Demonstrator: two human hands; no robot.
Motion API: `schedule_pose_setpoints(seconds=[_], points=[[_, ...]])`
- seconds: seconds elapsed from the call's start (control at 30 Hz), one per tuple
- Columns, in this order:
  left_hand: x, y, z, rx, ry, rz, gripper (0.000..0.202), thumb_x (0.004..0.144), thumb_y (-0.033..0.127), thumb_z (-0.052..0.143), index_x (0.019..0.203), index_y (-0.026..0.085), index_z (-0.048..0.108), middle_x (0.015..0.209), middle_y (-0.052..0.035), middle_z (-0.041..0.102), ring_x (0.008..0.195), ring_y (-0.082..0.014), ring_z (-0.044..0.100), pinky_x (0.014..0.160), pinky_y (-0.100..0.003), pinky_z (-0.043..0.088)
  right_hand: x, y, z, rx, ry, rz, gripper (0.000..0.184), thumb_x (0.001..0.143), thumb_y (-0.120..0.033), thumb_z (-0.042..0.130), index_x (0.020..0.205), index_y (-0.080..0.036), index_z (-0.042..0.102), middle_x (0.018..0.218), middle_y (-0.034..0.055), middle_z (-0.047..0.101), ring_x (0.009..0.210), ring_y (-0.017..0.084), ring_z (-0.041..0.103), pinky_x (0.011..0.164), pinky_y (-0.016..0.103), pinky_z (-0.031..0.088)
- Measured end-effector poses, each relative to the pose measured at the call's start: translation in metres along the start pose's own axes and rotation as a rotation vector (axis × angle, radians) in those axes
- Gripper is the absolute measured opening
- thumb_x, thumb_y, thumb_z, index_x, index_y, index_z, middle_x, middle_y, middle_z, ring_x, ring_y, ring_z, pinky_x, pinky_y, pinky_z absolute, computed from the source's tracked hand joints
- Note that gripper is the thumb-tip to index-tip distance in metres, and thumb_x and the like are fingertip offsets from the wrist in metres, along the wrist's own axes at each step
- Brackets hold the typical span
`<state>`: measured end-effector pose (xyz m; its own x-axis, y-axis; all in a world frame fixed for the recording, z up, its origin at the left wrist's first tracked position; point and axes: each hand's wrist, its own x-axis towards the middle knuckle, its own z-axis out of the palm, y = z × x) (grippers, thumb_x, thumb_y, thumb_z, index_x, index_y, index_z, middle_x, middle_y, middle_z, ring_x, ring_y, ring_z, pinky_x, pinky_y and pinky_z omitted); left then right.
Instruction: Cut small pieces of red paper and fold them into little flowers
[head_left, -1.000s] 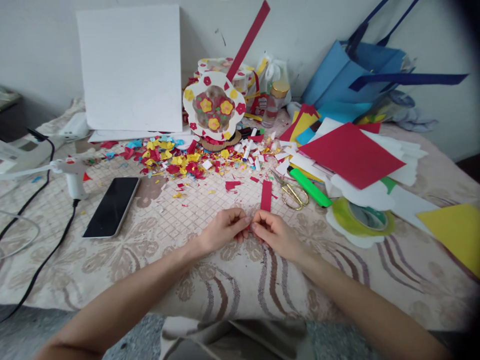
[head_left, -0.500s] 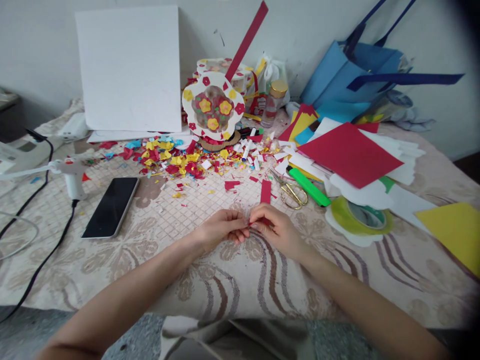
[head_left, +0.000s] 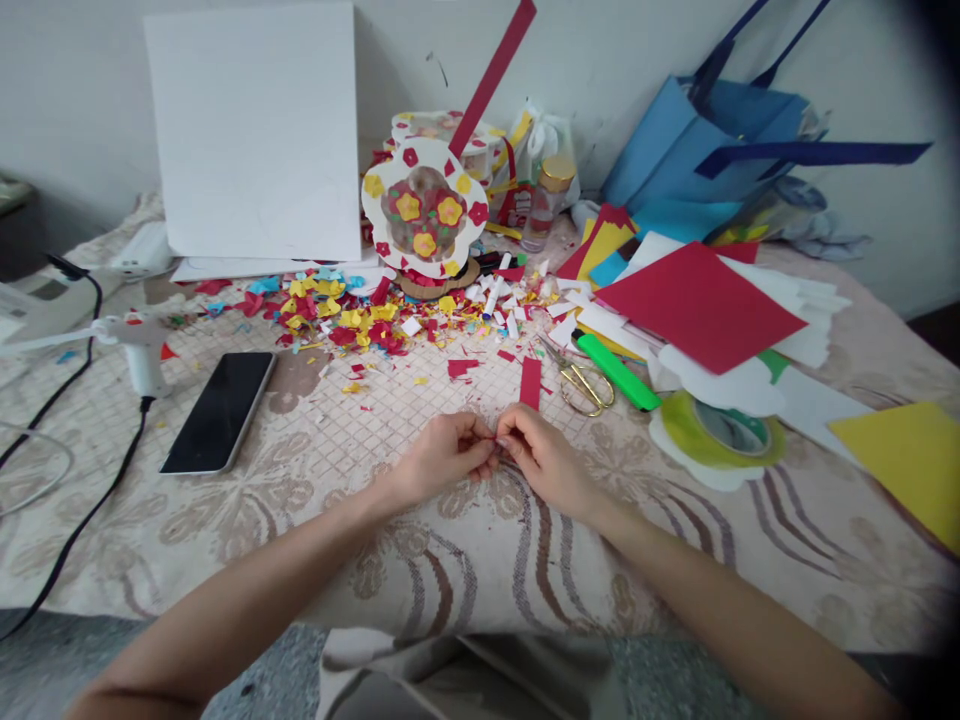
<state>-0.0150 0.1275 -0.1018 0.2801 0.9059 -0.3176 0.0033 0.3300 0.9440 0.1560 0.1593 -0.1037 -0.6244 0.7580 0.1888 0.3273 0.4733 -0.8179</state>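
Observation:
My left hand (head_left: 446, 452) and my right hand (head_left: 541, 455) meet fingertip to fingertip low on the patterned cloth (head_left: 480, 560). Both pinch a tiny piece of red paper (head_left: 496, 441) between thumb and fingers; most of it is hidden. A short red paper strip (head_left: 531, 381) lies flat just beyond my right hand. Gold-handled scissors (head_left: 579, 380) rest a little farther right.
A black phone (head_left: 220, 397) and a white glue gun (head_left: 139, 340) with its black cord lie to the left. Paper scraps (head_left: 360, 325) and a flower-decorated craft piece (head_left: 424, 211) sit behind. A green marker (head_left: 619, 372), tape roll (head_left: 721, 432), coloured sheets (head_left: 697, 305) and a blue bag (head_left: 712, 150) fill the right.
My hands have drawn closer together and shifted slightly, the right fingers working the tiny red piece. The view has tilted a little; nothing else on the cloth has moved.

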Motion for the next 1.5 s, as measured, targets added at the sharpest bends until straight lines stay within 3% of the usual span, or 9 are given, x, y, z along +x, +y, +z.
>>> schedule_pose_setpoints(seconds=[0.07, 0.27, 0.63, 0.8, 1.0, 1.23, 1.5], points=[[0.000, -0.001, 0.002, 0.040, 0.044, 0.040, 0.011, 0.078, 0.023, 0.060, 0.075, 0.014, 0.057, 0.064, 0.0003, 0.064, 0.053, -0.0072, 0.057, 0.054, -0.020, 0.046, 0.000, 0.000, 0.002, -0.019, 0.006, 0.018, 0.011, 0.088, -0.014, 0.040, 0.081, -0.022, 0.042, 0.076, 0.0008, 0.048, 0.070, 0.016, 0.048, 0.065, 0.028, 0.039], [0.000, 0.001, 0.002, -0.218, -0.004, -0.170, 0.023, 0.078, 0.034, 0.062, 0.076, 0.012, 0.058, 0.071, -0.0037, 0.067, 0.059, -0.0091, 0.061, 0.058, -0.022, 0.048, -0.001, 0.003, 0.001, -0.024, 0.040, 0.003, 0.010, 0.090, -0.016, 0.039, 0.084, -0.022, 0.043, 0.080, 0.0019, 0.050, 0.073, 0.016, 0.049, 0.069, 0.029, 0.041], [-0.002, 0.005, 0.003, -0.301, -0.024, -0.273, 0.022, 0.076, 0.032, 0.066, 0.076, 0.011, 0.059, 0.068, -0.0045, 0.067, 0.056, -0.0085, 0.062, 0.054, -0.019, 0.048, -0.001, 0.002, 0.002, -0.041, 0.040, -0.025, 0.010, 0.091, -0.016, 0.038, 0.084, -0.022, 0.042, 0.081, 0.0024, 0.050, 0.074, 0.016, 0.049, 0.070, 0.030, 0.041], [0.000, -0.001, 0.003, -0.202, -0.020, -0.219, 0.020, 0.077, 0.031, 0.062, 0.073, 0.012, 0.056, 0.066, -0.0027, 0.066, 0.054, -0.0086, 0.061, 0.052, -0.019, 0.048, -0.001, 0.002, 0.003, -0.043, 0.025, -0.026, 0.010, 0.090, -0.016, 0.038, 0.083, -0.022, 0.042, 0.080, 0.0023, 0.050, 0.073, 0.016, 0.049, 0.067, 0.029, 0.040], [0.000, -0.007, 0.008, 0.031, 0.054, 0.022, 0.013, 0.080, 0.026, 0.057, 0.076, 0.015, 0.055, 0.065, -0.0009, 0.066, 0.055, -0.0096, 0.061, 0.054, -0.021, 0.049, 0.000, 0.001, 0.000, -0.054, 0.012, 0.044, 0.010, 0.088, -0.015, 0.042, 0.081, -0.022, 0.043, 0.075, 0.0004, 0.050, 0.068, 0.015, 0.048, 0.064, 0.027, 0.039], [0.000, 0.000, 0.009, -0.140, 0.004, -0.096, 0.016, 0.079, 0.028, 0.060, 0.077, 0.013, 0.056, 0.069, -0.0031, 0.067, 0.062, -0.0111, 0.064, 0.062, -0.024, 0.051, 0.001, 0.000, 0.000, -0.020, 0.044, 0.093, 0.009, 0.089, -0.018, 0.041, 0.081, -0.022, 0.043, 0.075, 0.0003, 0.051, 0.068, 0.015, 0.049, 0.064, 0.027, 0.039], [0.002, -0.004, 0.005, -0.256, -0.016, -0.180, 0.017, 0.079, 0.028, 0.060, 0.077, 0.012, 0.057, 0.068, -0.0036, 0.067, 0.056, -0.0088, 0.062, 0.056, -0.020, 0.049, -0.001, 0.002, 0.001, 0.111, 0.031, 0.131, 0.006, 0.090, -0.022, 0.044, 0.084, -0.021, 0.047, 0.075, -0.0010, 0.053, 0.065, 0.012, 0.050, 0.061, 0.025, 0.039]])
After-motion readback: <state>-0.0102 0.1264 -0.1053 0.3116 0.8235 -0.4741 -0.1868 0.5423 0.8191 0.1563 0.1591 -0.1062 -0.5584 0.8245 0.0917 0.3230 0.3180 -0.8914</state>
